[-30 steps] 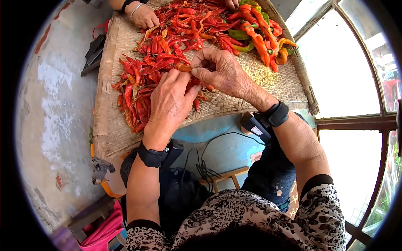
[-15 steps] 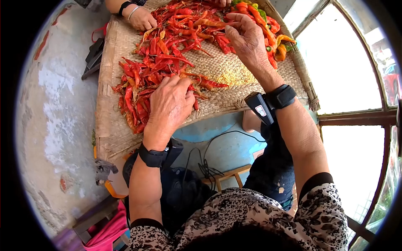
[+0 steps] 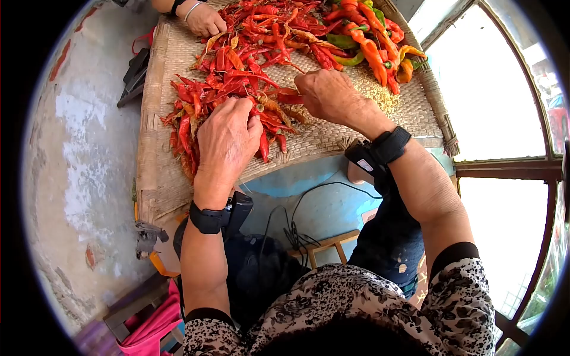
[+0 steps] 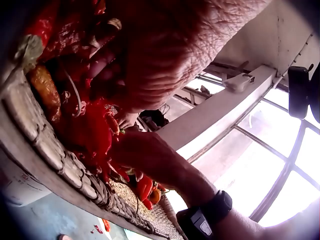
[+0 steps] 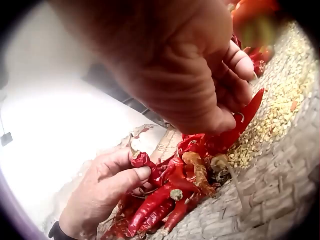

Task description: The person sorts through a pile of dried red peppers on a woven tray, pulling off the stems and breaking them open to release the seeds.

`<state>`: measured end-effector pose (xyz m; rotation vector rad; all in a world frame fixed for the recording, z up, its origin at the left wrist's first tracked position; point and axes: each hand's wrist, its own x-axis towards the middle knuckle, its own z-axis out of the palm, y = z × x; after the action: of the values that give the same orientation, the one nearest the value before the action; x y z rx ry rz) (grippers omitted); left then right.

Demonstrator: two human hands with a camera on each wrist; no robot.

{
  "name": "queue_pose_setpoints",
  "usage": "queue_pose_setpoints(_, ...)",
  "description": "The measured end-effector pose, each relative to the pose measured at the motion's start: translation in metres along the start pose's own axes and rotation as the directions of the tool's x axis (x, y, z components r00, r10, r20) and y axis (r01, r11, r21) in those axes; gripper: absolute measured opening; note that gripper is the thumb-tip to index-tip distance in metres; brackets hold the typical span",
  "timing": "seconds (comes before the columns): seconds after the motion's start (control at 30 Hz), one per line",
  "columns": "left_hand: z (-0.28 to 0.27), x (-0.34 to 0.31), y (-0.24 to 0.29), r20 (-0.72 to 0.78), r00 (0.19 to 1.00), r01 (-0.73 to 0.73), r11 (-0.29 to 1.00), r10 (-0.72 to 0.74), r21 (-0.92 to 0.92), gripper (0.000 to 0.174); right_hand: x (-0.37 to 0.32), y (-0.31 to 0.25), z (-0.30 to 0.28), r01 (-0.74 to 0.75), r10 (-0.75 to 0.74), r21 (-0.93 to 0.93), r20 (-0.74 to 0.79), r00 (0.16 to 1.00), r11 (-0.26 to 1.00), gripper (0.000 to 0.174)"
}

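Note:
Dried red chilies (image 3: pixel 228 83) lie heaped on a woven tray (image 3: pixel 154 160). My left hand (image 3: pixel 228 139) is at the near side of the heap, its fingertips partly hidden in the head view. The right wrist view shows its thumb and forefinger pinching a wrinkled red chili (image 5: pixel 141 160) with a pale stem. To the right, my right hand (image 3: pixel 329 98) is bent over the tray, and its thumb and fingers pinch a smooth red chili (image 5: pixel 252 107). Between the hands lie more chilies, among them a shrivelled orange-brown one (image 5: pixel 198 172).
Fresh orange peppers (image 3: pixel 371 56) with some green ones are piled at the tray's far right. Yellow seeds (image 3: pixel 383 98) are scattered below them. Another person's hand (image 3: pixel 205 21) touches the heap at the far left. A window (image 3: pixel 499 89) stands at the right.
My right hand left the left hand's side, reached far right over the heap, and has come back nearer with a red chili. My left hand has shifted slightly left.

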<state>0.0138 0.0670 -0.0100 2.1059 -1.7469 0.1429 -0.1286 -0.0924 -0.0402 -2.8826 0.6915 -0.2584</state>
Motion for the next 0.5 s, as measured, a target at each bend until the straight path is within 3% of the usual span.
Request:
queue_pose_setpoints(0.03,0.000,-0.001,0.000,-0.001,1.000,0.007,1.000,-0.007,0.000,0.012,0.001,0.006,-0.001,0.003,0.003,0.046,-0.117,0.993,0.999,0.009)
queue_pose_setpoints(0.13,-0.002,-0.002,-0.003,-0.024,1.000,0.013,1.000,-0.013,0.000,0.011,0.001,0.018,-0.013,-0.062,0.082,0.116,-0.177,0.981,0.991,0.008)
queue_pose_setpoints(0.17,-0.001,-0.002,-0.004,-0.023,1.000,0.002,1.000,-0.003,-0.020,0.013,-0.001,0.031,-0.018,0.030,0.011,0.307,-0.131,0.991,0.951,0.011)
queue_pose_setpoints(0.27,-0.001,-0.003,-0.004,-0.013,1.000,-0.009,0.999,0.009,-0.035,0.014,-0.002,0.041,-0.027,0.053,0.008,0.585,-0.101,0.995,0.809,0.012)
queue_pose_setpoints(0.3,-0.001,-0.003,-0.003,-0.008,1.000,-0.009,0.999,0.009,-0.031,0.014,-0.002,0.039,-0.038,-0.038,0.087,0.620,-0.048,0.995,0.784,0.014)
queue_pose_setpoints(0.37,0.001,-0.004,-0.004,-0.009,1.000,-0.009,0.999,0.009,-0.032,0.014,0.004,0.047,-0.037,-0.107,0.349,0.798,-0.135,0.927,0.594,0.023)
queue_pose_setpoints(0.4,0.002,-0.004,-0.004,-0.009,1.000,-0.012,0.999,0.012,-0.032,0.014,0.007,0.052,-0.034,-0.114,0.417,0.742,-0.236,0.878,0.661,0.028)
queue_pose_setpoints(0.43,0.003,-0.003,-0.004,-0.009,1.000,-0.019,0.999,0.018,-0.033,0.014,0.005,0.056,-0.028,-0.116,0.421,0.741,-0.239,0.875,0.661,0.028)
queue_pose_setpoints(0.47,0.003,-0.003,-0.004,-0.001,1.000,-0.013,1.000,0.013,-0.029,0.014,0.004,0.060,-0.022,-0.198,0.335,0.412,-0.294,0.895,0.889,0.032)
queue_pose_setpoints(0.5,0.004,-0.003,-0.004,0.007,1.000,-0.004,1.000,0.005,-0.023,0.014,0.004,0.057,-0.021,-0.243,0.236,0.014,-0.306,0.922,0.970,0.037)
